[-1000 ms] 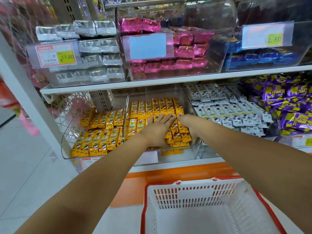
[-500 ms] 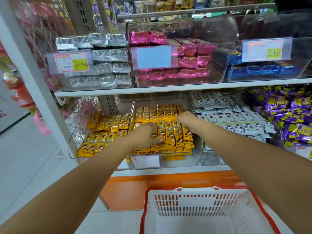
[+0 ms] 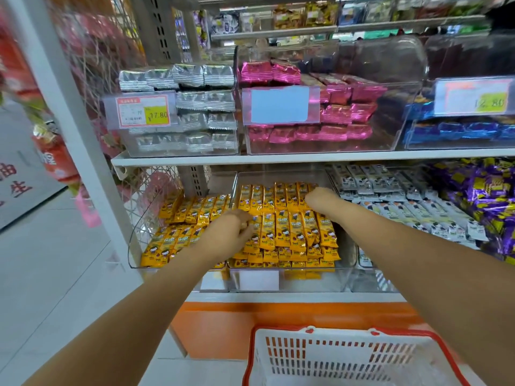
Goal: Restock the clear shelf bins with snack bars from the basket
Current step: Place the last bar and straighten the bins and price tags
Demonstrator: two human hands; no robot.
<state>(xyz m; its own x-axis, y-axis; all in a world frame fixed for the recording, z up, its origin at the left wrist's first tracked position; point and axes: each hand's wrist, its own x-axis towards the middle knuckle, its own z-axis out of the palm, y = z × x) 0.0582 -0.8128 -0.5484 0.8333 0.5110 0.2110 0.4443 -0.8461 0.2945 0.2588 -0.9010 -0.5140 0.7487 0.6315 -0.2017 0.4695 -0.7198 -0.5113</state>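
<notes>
Lower-shelf clear bin (image 3: pixel 345 257) looks nearly full of yellow snack bars (image 3: pixel 289 229) and the basket (image 3: pixel 281 358) shows none, so I judge restocking almost complete; left hand (image 3: pixel 231 232) and right hand (image 3: pixel 317 197) rest on the bars, grip indeterminate.

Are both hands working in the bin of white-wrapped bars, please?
No, the left hand and right hand are on the yellow bars.

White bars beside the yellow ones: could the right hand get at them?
Probably yes. The right hand is at the yellow bars next door; the white bars sit uncovered, with only a clear bin wall between.
</notes>
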